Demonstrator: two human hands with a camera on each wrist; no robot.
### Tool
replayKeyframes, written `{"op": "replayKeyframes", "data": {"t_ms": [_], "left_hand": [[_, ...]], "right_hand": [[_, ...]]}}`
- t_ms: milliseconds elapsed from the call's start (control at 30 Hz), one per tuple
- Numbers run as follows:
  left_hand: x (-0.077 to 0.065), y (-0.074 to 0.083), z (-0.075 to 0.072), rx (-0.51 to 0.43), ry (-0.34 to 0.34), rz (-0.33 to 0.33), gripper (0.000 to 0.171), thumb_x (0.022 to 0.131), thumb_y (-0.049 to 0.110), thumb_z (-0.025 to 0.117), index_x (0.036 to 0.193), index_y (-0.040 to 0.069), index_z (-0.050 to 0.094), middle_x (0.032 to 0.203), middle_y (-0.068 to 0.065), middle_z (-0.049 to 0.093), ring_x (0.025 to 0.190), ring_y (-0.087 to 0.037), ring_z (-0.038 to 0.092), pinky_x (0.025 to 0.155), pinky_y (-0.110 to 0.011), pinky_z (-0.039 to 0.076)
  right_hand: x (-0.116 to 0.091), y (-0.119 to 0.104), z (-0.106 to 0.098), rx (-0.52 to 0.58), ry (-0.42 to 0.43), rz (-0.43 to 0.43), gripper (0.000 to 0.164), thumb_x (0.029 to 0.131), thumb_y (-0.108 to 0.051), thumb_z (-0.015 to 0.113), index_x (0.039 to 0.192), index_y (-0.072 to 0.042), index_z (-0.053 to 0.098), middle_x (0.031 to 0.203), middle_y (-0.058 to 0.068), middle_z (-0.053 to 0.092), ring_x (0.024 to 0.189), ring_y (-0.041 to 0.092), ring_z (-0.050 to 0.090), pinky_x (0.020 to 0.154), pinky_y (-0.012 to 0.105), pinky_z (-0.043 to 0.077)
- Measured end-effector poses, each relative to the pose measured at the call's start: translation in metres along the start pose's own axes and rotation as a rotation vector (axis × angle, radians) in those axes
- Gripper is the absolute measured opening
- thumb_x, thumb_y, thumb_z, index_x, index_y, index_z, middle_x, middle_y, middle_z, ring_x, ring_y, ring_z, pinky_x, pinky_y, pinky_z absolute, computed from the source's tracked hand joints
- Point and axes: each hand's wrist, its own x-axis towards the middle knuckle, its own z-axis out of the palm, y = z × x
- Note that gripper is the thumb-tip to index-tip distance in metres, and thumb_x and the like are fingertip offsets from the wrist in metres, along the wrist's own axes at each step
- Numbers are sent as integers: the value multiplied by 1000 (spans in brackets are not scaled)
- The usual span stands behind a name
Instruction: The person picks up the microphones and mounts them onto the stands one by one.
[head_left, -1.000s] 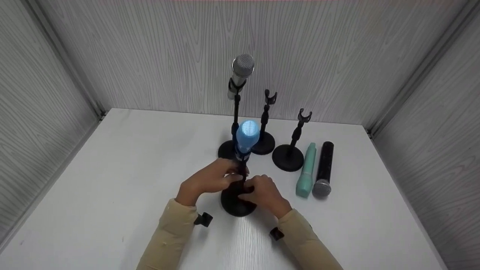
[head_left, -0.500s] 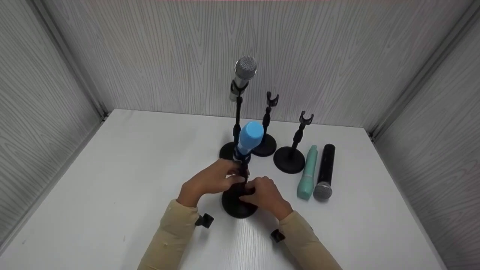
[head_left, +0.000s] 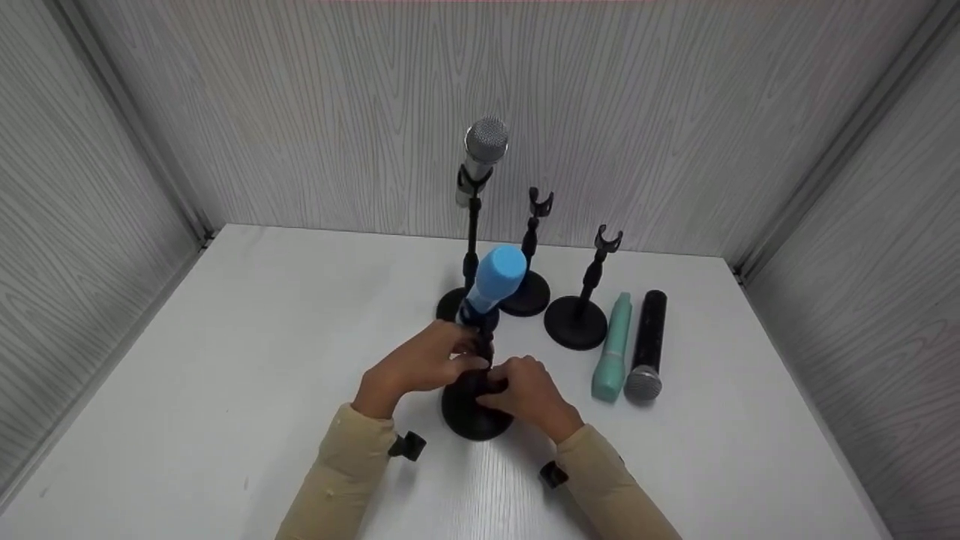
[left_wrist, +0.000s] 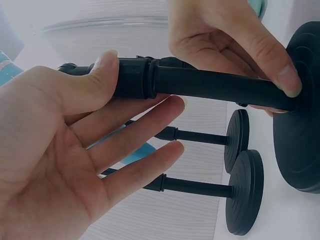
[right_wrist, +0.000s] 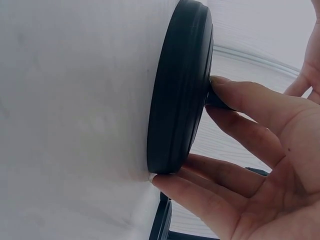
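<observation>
A blue microphone [head_left: 499,276] sits tilted in the holder of a black desk microphone stand [head_left: 478,421], which is upright on the table. My left hand [head_left: 426,358] pinches the stand's collar [left_wrist: 134,77] between thumb and index finger, its other fingers spread apart. Low on the pole [left_wrist: 215,85], my right hand [head_left: 531,396] pinches it just above the round base [right_wrist: 181,95]. In the right wrist view, the other right fingers lie against the base's edge. Part of the pole is hidden behind the left hand in the head view.
Behind stands another stand with a silver microphone [head_left: 486,142]. Two stands without microphones, a rear one [head_left: 525,294] and a right one [head_left: 576,324], are beside it. A mint-green microphone [head_left: 613,352] and a black microphone [head_left: 649,345] lie on the white table [head_left: 247,360].
The blue microphone has turned and leans more to the right. Its light-coloured, glowing head end now looks plain blue. Both hands keep their places on the stand.
</observation>
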Motion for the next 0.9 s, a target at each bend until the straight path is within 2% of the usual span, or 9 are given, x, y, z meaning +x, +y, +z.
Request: {"op": "replayKeyframes", "data": {"t_ms": [200,400,533,633,733,833,900], "left_hand": [[1,3,0,-5,-12,25,13,98,6,64,110,3,70,104,-8,77,98,-17,74,89,-38,60],[1,3,0,23,-20,48,12,98,4,62,108,3,70,102,-8,76,92,-14,70,83,-33,59],[2,4,1,52,-11,43,10,99,6,63,107,3,69,99,-8,75,84,-12,65,76,-30,56],[2,4,1,66,-6,25,10,99,8,64,108,4,65,96,-7,74,80,-10,60,73,-28,54],[1,4,2,45,-10,3,12,99,9,65,110,6,61,98,-6,74,85,-11,63,78,-32,56],[1,4,1,-13,-19,-27,15,99,11,65,114,10,60,108,-5,74,102,-16,71,92,-39,58],[1,3,1,-49,-27,-35,17,100,11,65,115,11,60,113,-5,73,111,-20,71,99,-43,57]], "right_hand": [[1,1,1,5,0,14,19,84,-17,85,70,-10,74,59,-10,57,61,5,44,55,20,34],[1,-1,0,21,-14,29,25,84,-15,85,66,-8,69,56,-11,47,57,4,40,52,19,31],[1,-1,0,23,-14,36,26,83,-16,85,65,-9,68,56,-12,47,56,4,40,51,19,31],[1,-1,0,25,-15,40,22,83,-16,85,68,-9,71,57,-9,53,58,5,42,52,19,33],[1,0,0,22,-20,45,18,84,-16,85,71,-8,75,59,-6,60,60,6,45,54,20,36],[1,0,0,16,-22,47,16,84,-17,85,74,-8,77,61,-4,64,61,5,46,55,20,38],[1,1,0,12,-22,44,16,84,-18,86,75,-8,77,62,-4,65,60,5,46,55,20,38]]}}
